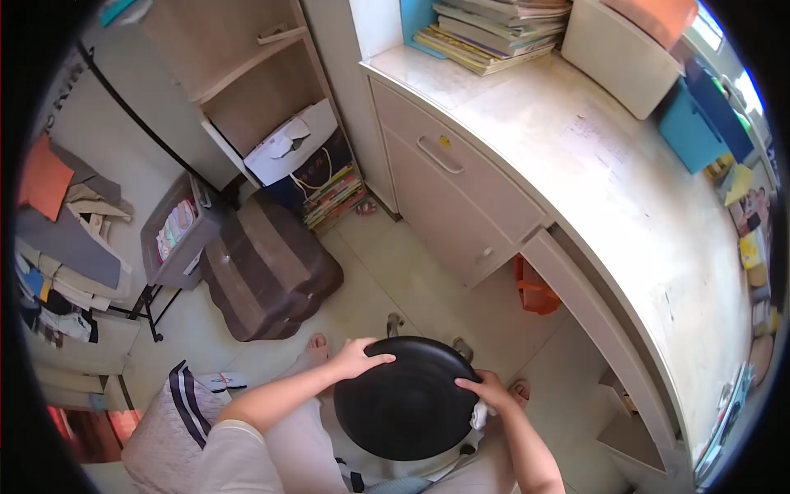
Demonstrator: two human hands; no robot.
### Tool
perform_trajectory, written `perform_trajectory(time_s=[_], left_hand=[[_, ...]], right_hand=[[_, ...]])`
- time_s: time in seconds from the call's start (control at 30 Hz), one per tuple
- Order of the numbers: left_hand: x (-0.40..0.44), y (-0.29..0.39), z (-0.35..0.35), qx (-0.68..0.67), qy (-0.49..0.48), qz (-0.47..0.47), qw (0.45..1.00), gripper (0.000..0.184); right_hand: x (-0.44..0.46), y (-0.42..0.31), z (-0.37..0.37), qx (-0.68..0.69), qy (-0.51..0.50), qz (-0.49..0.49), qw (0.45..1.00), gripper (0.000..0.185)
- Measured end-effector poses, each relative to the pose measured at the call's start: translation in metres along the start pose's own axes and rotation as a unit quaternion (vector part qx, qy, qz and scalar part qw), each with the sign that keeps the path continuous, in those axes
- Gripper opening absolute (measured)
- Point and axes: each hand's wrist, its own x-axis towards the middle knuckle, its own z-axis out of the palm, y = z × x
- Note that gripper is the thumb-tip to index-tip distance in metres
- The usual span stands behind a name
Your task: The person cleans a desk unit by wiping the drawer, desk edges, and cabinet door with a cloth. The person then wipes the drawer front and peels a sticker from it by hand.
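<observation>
A large black round disc (407,403), slightly dished like a pan, is tilted over my lap; its exact kind is unclear. My left hand (359,360) grips its upper left rim, thumb on the face and the other fingers partly hidden. At the right rim, my right hand (490,390) holds on with the thumb over the edge. A crumpled white cloth or tissue (479,414) pokes out beneath the right hand. Past the disc's far edge, two shiny metal pieces (395,323) show near the floor. My feet rest on either side.
A curved white counter (609,189) with drawers runs along the right, bearing stacked books (498,29) and bins. Below it sits an orange bag (536,286). A brown striped case (271,267) stands on the tiles ahead. To the left are a grey basket (170,230) and clothes.
</observation>
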Motion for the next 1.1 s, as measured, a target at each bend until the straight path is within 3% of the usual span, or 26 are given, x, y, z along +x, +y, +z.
perform_trajectory(time_s=[0.07,0.1,0.17,0.23,0.3,0.4,0.47,0.53,0.57,0.6,0.63,0.67,0.7,0.73,0.77,0.8,0.83,0.87,0.9,0.93,0.97,1.0,1.03,1.1], left_hand=[[-0.029,-0.055,0.042,-0.080,-0.067,-0.089,0.991,0.059],[0.085,-0.068,0.020,-0.068,-0.048,-0.052,0.995,0.061],[0.084,-0.111,0.038,-0.106,-0.105,-0.109,0.983,0.063],[0.074,-0.116,0.041,-0.077,-0.130,-0.132,0.980,0.069],[0.083,-0.121,0.042,0.007,-0.152,-0.155,0.976,0.078],[0.090,-0.167,0.059,0.029,-0.157,-0.139,0.977,0.078],[0.105,-0.202,0.061,0.130,-0.216,-0.084,0.964,0.080],[0.129,-0.194,0.046,0.214,-0.348,-0.082,0.909,0.081],[0.143,-0.191,0.044,0.277,-0.394,-0.098,0.871,0.078],[0.162,-0.205,0.049,0.283,-0.386,-0.090,0.873,0.078],[0.181,-0.218,0.057,0.350,-0.456,-0.080,0.814,0.079],[0.193,-0.229,0.062,0.412,-0.523,-0.071,0.743,0.080],[0.201,-0.225,0.061,0.419,-0.519,-0.067,0.742,0.080],[0.209,-0.213,0.061,0.440,-0.560,0.018,0.702,0.075],[0.217,-0.202,0.061,0.458,-0.592,0.101,0.655,0.069],[0.219,-0.191,0.066,0.470,-0.584,0.102,0.654,0.069],[0.223,-0.177,0.077,0.515,-0.475,0.068,0.710,0.057],[0.229,-0.174,0.081,0.547,-0.360,0.037,0.755,0.047],[0.253,-0.209,0.092,0.538,-0.377,0.070,0.751,0.046],[0.275,-0.243,0.102,0.528,-0.393,0.103,0.746,0.045],[0.293,-0.269,0.108,0.517,-0.408,0.137,0.740,0.045],[0.257,-0.205,0.087,0.555,-0.357,0.112,0.743,0.043],[0.200,-0.100,0.050,0.589,-0.305,0.084,0.744,0.042],[0.165,-0.030,0.017,0.366,-0.196,0.053,0.908,0.046]], right_hand=[[-0.028,0.031,0.022,0.045,0.001,0.130,0.991,0.064],[0.079,0.004,-0.019,0.034,0.016,0.090,0.995,0.064],[0.089,0.043,-0.007,0.013,0.006,0.174,0.985,0.071],[0.090,0.062,0.000,-0.032,-0.022,0.198,0.979,0.077],[0.106,0.106,0.011,-0.040,-0.013,0.233,0.972,0.081],[0.103,0.105,0.027,-0.041,-0.040,0.257,0.965,0.084],[0.107,0.111,0.035,-0.042,-0.060,0.244,0.967,0.086],[0.119,0.100,0.038,-0.139,-0.156,0.226,0.951,0.089],[0.127,0.098,0.040,-0.140,-0.148,0.219,0.954,0.089],[0.139,0.086,0.040,-0.275,-0.194,0.247,0.909,0.091],[0.152,0.074,0.040,-0.404,-0.233,0.272,0.841,0.094],[0.154,0.051,0.042,-0.406,-0.225,0.268,0.844,0.094],[0.151,0.020,0.047,-0.480,-0.270,0.239,0.800,0.092],[0.153,0.006,0.055,-0.550,-0.312,0.207,0.746,0.090],[0.172,0.018,0.065,-0.552,-0.303,0.201,0.750,0.090],[0.198,0.032,0.077,-0.612,-0.297,0.154,0.717,0.086],[0.221,0.040,0.081,-0.671,-0.285,0.110,0.675,0.083],[0.212,0.014,0.073,-0.631,-0.173,0.090,0.751,0.067],[0.192,-0.033,0.061,-0.576,-0.064,0.071,0.812,0.052],[0.202,-0.066,0.046,-0.553,-0.109,0.046,0.825,0.040],[0.235,-0.029,0.017,-0.135,-0.034,-0.004,0.990,0.037],[0.236,-0.040,0.012,-0.026,0.113,-0.054,0.992,0.047],[0.204,-0.078,0.003,0.081,0.129,-0.123,0.981,0.048],[0.117,-0.124,-0.001,0.319,0.110,-0.236,0.911,0.047]])
